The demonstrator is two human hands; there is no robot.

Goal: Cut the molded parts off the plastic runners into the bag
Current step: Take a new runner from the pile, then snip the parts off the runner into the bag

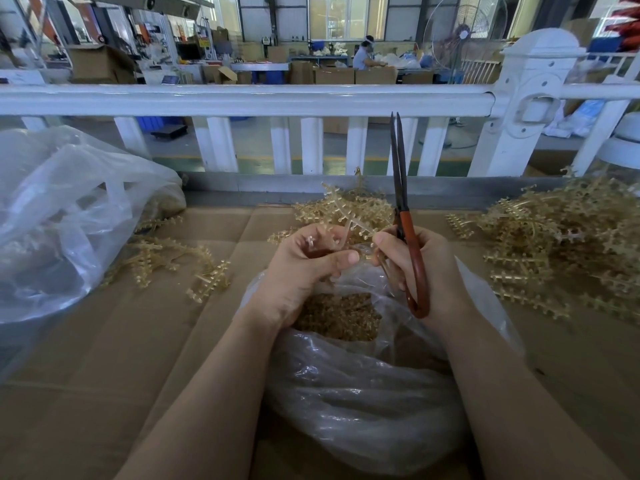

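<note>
My left hand (304,268) grips a translucent amber plastic runner (356,227) just above the open clear bag (363,393). My right hand (415,268) holds red-handled scissors (401,202), their dark blades closed and pointing straight up; its thumb and fingertips also touch the runner's right end. Inside the bag lies a heap of small amber cut parts (339,317). Both hands hover over the bag's mouth.
Piles of amber runners lie at the right (561,237), behind the hands (343,206) and scattered at the left (173,258). A large clear plastic bag (62,216) sits at far left. Cardboard (121,341) covers the table; a white railing (242,98) runs behind it.
</note>
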